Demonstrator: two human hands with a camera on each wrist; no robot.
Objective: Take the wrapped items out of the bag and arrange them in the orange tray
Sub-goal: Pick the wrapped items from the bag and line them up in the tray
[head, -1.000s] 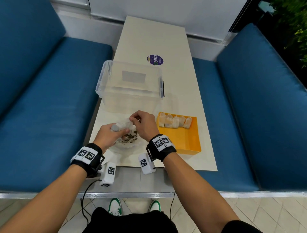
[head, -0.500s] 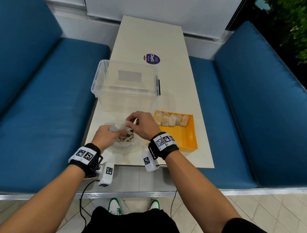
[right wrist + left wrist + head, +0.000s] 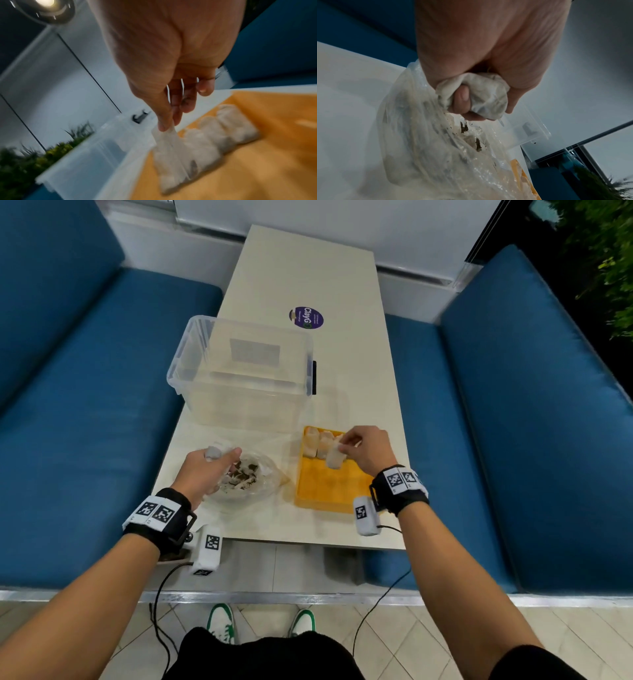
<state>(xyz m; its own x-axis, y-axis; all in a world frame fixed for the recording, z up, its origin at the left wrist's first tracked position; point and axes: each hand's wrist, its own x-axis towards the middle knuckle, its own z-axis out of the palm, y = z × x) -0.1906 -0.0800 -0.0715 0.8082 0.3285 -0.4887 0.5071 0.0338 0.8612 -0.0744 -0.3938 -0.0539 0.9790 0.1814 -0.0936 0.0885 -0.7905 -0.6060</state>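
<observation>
A crumpled clear plastic bag (image 3: 251,477) (image 3: 447,155) with dark bits inside lies on the table's near left. My left hand (image 3: 205,470) (image 3: 471,94) grips its bunched white top in a fist. The orange tray (image 3: 329,491) (image 3: 257,155) sits to the right, with a row of pale wrapped items (image 3: 317,443) (image 3: 223,129) along its far edge. My right hand (image 3: 363,448) (image 3: 168,121) pinches the top of one wrapped item (image 3: 335,456) (image 3: 173,159), which hangs over the tray next to that row.
A clear plastic storage box (image 3: 243,371) stands behind the bag and tray. A purple round sticker (image 3: 306,317) is on the cream table (image 3: 308,268) further back. Blue cushioned benches (image 3: 68,405) flank the table on both sides.
My right hand has moved from the bag's mouth rightward to the tray, carrying one wrapped item. The left hand stays gripping the bag's top.
</observation>
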